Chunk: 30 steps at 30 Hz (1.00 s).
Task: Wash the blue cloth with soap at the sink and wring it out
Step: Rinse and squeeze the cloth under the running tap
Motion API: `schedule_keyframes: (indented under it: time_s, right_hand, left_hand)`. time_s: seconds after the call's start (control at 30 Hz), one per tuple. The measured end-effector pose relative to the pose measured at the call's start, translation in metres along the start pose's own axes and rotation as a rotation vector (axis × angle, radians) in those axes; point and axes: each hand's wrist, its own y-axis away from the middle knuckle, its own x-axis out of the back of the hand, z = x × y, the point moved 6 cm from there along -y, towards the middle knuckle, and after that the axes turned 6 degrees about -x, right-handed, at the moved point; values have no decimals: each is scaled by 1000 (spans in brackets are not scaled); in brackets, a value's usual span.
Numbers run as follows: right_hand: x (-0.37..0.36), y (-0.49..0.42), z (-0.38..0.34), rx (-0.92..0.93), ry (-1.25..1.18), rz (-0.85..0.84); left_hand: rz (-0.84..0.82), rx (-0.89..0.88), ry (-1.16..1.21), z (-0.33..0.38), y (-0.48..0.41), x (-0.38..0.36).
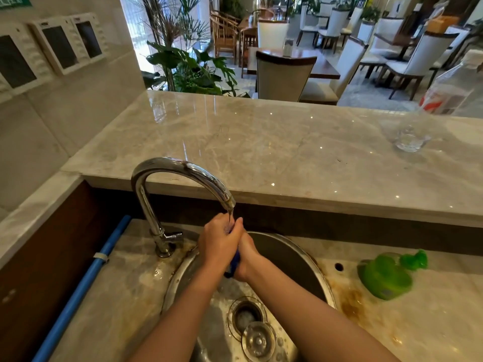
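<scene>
My left hand [218, 240] and my right hand [244, 250] are pressed together over the round steel sink [311, 254], both clasped around the blue cloth [233, 265]. Only a narrow strip of the cloth shows between my palms and hangs out below my wrists. A thin stream of water runs from the chrome tap [183, 169] spout onto my fingers. A green soap bottle [386, 275] lies on its side on the counter to the right of the sink.
The sink's drain [245, 316] is open and its strainer plug [258, 340] lies beside it. A blue pipe [86, 280] runs along the left. On the raised marble counter [261, 142] stands a clear glass [409, 138]. Chairs and plants lie beyond.
</scene>
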Motion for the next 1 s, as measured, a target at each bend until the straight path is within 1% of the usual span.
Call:
schedule_keyframes:
  time_s: [0.13, 0.23, 0.33, 0.43, 0.53, 0.63, 0.7, 0.73, 0.8, 0.83, 0.9, 0.97, 1.0]
  right_hand:
    - [-3, -5, 1, 14, -29, -80]
    - [-5, -9, -1, 42, -5, -109]
    - [2, -9, 3, 42, 49, -51]
    - [9, -8, 7, -10, 42, 10]
    - [16, -9, 6, -42, 154, 54]
    - [17, -9, 6, -56, 389, 68]
    - [18, -13, 2, -43, 606, 57]
    - [18, -11, -2, -34, 701, 19]
    - [17, -6, -12, -1, 783, -96]
    - [18, -4, -18, 22, 829, -153]
    - [21, -4, -26, 73, 968, -220]
    - [20, -7, -34, 190, 1049, -207]
    - [20, -9, -40, 247, 1037, -182]
  left_hand:
    - [3, 15, 48, 6, -2, -2]
    - [-21, 55, 150, 5, -1, -6]
    - [15, 111, 303, 1, 1, -7]
    - [68, 147, 377, -4, 1, -5]
    - [110, 212, 453, -12, 2, -6]
    - [101, 386, 605, -23, 4, -11]
    - [141, 575, 726, -38, 7, -12]
    - [184, 689, 790, -49, 10, -12]
    - [249, 902, 909, -69, 18, -10]
    - [241, 983, 953, -75, 23, -9]
    - [142, 1050, 1045, -79, 28, -12]
    - [-39, 978, 1131, -72, 32, -17]
    - [-125, 901, 1150, -68, 33, -20]
